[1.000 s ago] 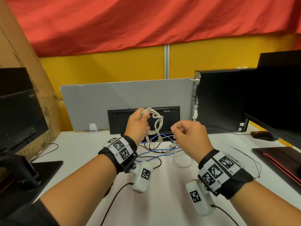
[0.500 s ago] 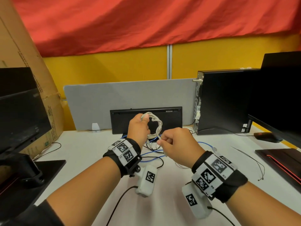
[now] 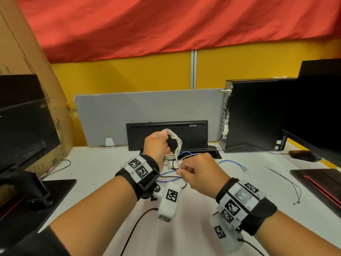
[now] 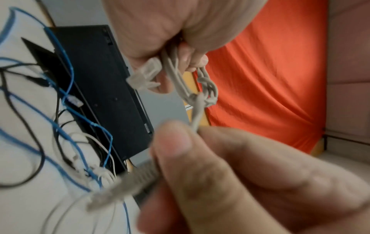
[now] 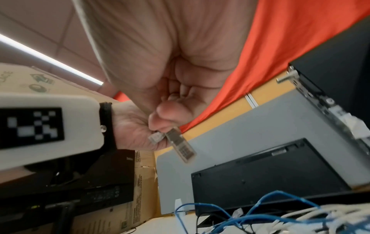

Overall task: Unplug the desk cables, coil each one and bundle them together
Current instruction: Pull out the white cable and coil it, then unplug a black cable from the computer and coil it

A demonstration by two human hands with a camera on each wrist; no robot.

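Observation:
My left hand (image 3: 159,146) grips a coil of grey cable (image 3: 176,143) above the desk, in front of the upright keyboard. The coil's turns look twisted around each other. A clear plug (image 4: 144,77) sticks out below the left fist. Just to the right and lower, my right hand (image 3: 182,171) pinches the cable's free end between thumb and forefinger. The strand (image 4: 197,110) runs taut from the coil to that pinch. The end plug (image 5: 181,148) hangs blurred below the right fingers. Blue cables (image 3: 231,162), black ones and white ones lie loose on the white desk (image 3: 96,163) beneath both hands.
A black keyboard (image 3: 191,134) leans against the grey divider (image 3: 129,111). A black PC tower (image 3: 254,115) stands at the right, with a monitor (image 3: 317,111) and mouse (image 3: 302,155) beyond. Another monitor (image 3: 24,126) and a cardboard box (image 3: 33,58) fill the left. A thin black wire (image 3: 287,183) lies at the right.
My right hand has moved left and down towards the left hand, drawing the cable's free end with it. The left hand keeps the coil in about the same place.

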